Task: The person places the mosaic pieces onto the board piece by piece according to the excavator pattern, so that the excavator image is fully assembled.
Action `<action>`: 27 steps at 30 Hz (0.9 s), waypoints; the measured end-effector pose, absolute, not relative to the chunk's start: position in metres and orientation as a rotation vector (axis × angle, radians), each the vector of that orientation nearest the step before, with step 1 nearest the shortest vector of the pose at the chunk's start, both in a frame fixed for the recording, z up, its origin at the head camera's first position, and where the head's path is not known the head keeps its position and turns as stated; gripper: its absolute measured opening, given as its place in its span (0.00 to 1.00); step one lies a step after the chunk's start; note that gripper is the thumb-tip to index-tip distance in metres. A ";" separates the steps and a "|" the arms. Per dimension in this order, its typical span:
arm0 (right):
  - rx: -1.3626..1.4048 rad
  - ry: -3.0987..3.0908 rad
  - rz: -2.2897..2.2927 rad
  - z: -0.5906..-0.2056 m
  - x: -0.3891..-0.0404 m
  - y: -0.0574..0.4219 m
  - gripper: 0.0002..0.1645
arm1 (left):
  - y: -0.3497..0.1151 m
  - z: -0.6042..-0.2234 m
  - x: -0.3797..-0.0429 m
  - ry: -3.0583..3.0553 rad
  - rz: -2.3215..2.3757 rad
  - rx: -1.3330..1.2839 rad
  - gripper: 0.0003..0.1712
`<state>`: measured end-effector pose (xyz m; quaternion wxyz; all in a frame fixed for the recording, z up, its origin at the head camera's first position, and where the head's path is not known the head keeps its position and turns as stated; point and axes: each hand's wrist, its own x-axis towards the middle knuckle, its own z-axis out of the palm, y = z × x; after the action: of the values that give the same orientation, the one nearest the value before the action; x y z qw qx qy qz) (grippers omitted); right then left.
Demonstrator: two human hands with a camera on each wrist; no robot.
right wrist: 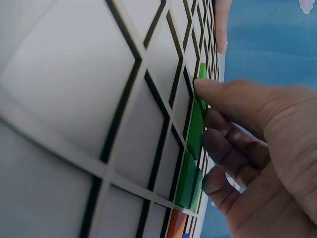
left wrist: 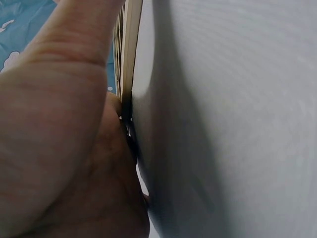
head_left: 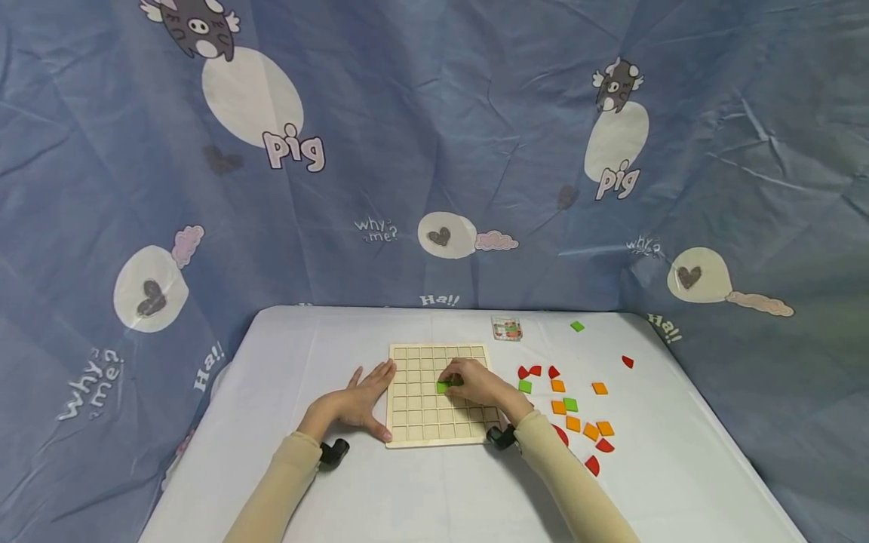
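A pale wooden board [head_left: 414, 431] with a grid of square cells lies on the white table. My left hand [head_left: 360, 400] is spread at its left edge, fingertips and thumb touching the rim. Over the board's middle, my right hand [head_left: 475, 383] bends its fingers down and pinches a small green square tile [head_left: 443, 388]. In the right wrist view, the thumb [right wrist: 213, 88] and fingertips meet at green pieces, with another green tile [right wrist: 187, 181] nearer the camera. The palm hides part of the grid in the head view.
Right of the board lie loose orange square tiles [head_left: 573, 424], green tiles [head_left: 570, 405] and red quarter-round pieces [head_left: 593, 465]. A red piece [head_left: 560, 435] is partly covered by the right forearm. A small picture card [head_left: 507, 329] lies behind the board. Blue printed cloth [head_left: 380, 166] surrounds the table.
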<state>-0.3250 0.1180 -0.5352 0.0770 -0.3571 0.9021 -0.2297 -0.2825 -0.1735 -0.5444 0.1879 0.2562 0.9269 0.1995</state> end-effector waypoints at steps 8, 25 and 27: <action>-0.885 2.698 -0.939 -0.523 -0.325 0.152 0.17 | -0.173 -0.545 -0.282 2.601 0.554 0.728 0.83; -0.369 2.739 -0.894 -0.533 -0.324 0.251 0.19 | -0.173 -0.544 -0.280 2.608 0.563 0.718 0.82; -0.342 2.736 -0.900 -0.536 -0.325 0.254 0.18 | -0.172 -0.544 -0.281 2.611 0.569 0.717 0.82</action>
<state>-0.3254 0.2540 -0.5365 0.1204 -0.1170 0.9364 -0.3082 -0.2806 -0.1722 -0.5441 0.1865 0.2548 0.9271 0.2020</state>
